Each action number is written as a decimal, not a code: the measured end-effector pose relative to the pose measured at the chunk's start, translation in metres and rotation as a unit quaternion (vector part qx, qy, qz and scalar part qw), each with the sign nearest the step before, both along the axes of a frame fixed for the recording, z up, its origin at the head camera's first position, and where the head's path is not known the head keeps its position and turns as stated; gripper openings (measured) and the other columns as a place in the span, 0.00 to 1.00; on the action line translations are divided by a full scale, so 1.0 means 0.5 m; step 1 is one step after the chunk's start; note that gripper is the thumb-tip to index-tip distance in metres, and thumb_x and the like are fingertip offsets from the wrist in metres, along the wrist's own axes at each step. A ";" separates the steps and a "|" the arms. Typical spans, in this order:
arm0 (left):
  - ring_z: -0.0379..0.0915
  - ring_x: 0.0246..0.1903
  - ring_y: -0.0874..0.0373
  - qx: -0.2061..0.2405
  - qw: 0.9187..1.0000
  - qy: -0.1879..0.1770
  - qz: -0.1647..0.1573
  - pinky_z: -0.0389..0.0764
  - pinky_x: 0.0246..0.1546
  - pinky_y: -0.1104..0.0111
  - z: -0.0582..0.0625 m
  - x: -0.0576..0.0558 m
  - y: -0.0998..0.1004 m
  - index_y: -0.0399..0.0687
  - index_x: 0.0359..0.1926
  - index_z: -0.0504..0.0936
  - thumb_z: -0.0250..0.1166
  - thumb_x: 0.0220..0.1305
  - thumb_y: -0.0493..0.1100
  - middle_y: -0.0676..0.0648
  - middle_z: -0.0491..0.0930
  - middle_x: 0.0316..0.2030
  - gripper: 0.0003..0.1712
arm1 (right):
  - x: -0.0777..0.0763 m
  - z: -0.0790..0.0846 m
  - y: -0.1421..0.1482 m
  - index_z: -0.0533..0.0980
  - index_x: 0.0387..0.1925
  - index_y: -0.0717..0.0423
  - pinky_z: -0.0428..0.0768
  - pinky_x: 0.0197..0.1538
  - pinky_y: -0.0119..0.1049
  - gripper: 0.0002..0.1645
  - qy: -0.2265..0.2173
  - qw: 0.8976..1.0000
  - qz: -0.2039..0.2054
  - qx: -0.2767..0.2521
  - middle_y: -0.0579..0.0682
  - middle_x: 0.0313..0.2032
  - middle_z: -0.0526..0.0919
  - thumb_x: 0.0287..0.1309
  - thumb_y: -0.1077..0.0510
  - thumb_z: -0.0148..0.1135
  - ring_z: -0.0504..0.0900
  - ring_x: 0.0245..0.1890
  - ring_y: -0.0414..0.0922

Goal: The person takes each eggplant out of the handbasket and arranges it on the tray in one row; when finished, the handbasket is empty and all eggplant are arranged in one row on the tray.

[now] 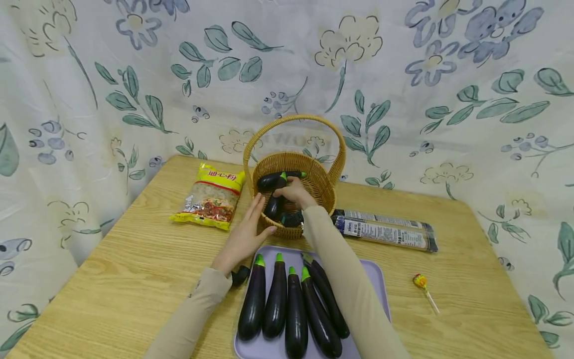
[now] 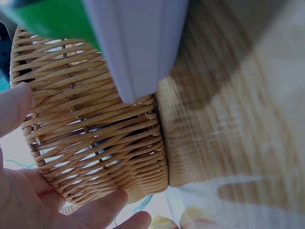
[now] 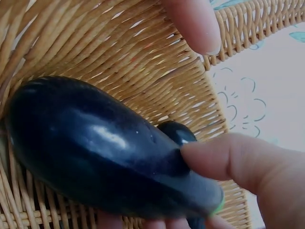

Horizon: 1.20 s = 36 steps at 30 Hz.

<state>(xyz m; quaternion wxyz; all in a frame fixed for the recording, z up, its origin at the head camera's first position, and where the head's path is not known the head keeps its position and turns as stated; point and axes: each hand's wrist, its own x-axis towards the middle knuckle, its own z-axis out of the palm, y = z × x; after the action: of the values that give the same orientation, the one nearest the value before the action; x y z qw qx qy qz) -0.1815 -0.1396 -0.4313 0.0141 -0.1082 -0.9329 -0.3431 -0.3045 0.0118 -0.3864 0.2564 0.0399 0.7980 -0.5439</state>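
Observation:
My right hand (image 1: 293, 193) reaches into a wicker basket (image 1: 326, 188) and grips a dark purple eggplant (image 1: 272, 206) near its green stem end. In the right wrist view the thumb lies on top of this eggplant (image 3: 95, 138), with fingertips showing beneath it. More eggplants (image 1: 268, 181) lie behind it in the basket. Fingers extended and thumb spread, my left hand (image 1: 244, 235) touches the front left of the basket's outer wall. The left wrist view shows its fingers along the weave (image 2: 95, 124).
Several eggplants (image 1: 274, 304) lie on a lilac tray (image 1: 380, 281) in front of the basket. A yellow pasta bag (image 1: 213, 197) stands at left. Long clear-and-dark packages (image 1: 385, 232) lie right of the basket, with a lollipop (image 1: 420, 281) nearer. The tall basket handle (image 1: 293, 118) arches overhead.

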 end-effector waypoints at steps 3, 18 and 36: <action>0.75 0.55 0.36 -0.002 1.000 0.001 0.000 0.79 0.47 0.45 0.000 0.000 0.001 0.53 0.78 0.41 0.55 0.68 0.62 0.51 0.34 0.78 0.48 | 0.001 0.002 0.001 0.51 0.74 0.54 0.78 0.59 0.50 0.44 0.000 0.999 0.032 0.003 0.60 0.67 0.64 0.61 0.58 0.60 0.75 0.61 0.57; 0.72 0.58 0.36 0.008 1.000 -0.013 0.001 0.79 0.48 0.45 0.002 0.001 0.008 0.55 0.78 0.40 0.56 0.68 0.62 0.53 0.32 0.78 0.48 | 0.019 0.047 0.023 0.48 0.75 0.51 0.77 0.59 0.54 0.42 0.035 0.992 -0.006 -0.125 0.63 0.64 0.67 0.66 0.59 0.56 0.75 0.61 0.59; 0.71 0.59 0.35 0.007 1.000 -0.002 -0.001 0.80 0.46 0.47 0.002 -0.001 0.005 0.52 0.78 0.40 0.56 0.68 0.61 0.52 0.32 0.78 0.49 | 0.084 0.099 0.204 0.49 0.75 0.44 0.74 0.61 0.53 0.38 0.077 0.976 0.009 -0.204 0.57 0.72 0.58 0.70 0.60 0.51 0.65 0.68 0.55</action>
<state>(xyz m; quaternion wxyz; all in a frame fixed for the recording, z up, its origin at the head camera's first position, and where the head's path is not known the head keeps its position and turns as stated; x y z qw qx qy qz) -0.1820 -0.1373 -0.4303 0.0127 -0.1085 -0.9304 -0.3498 -0.2626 0.1138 -0.3369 0.2018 -0.0625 0.6878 -0.6945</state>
